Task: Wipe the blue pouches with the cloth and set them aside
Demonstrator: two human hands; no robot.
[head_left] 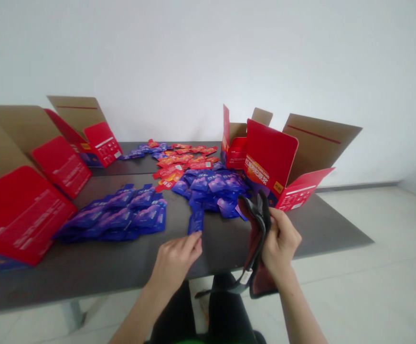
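Note:
Near the table's front edge, my left hand (179,255) pinches the lower end of a blue sachet (196,222). My right hand (281,239) is closed on a dark folded cloth item (256,239) with black edging, a white tag and a strap hanging toward my legs. Just beyond the sachet lies a heap of blue sachets (211,186), with red sachets (182,160) behind it. Another pile of blue sachets (118,215) is spread to the left of my left hand.
Open red boxes stand at the left (25,215), back left (102,141), right (270,157) and behind that one (237,150). The dark table (129,260) ends just before my legs, and a white wall rises behind it.

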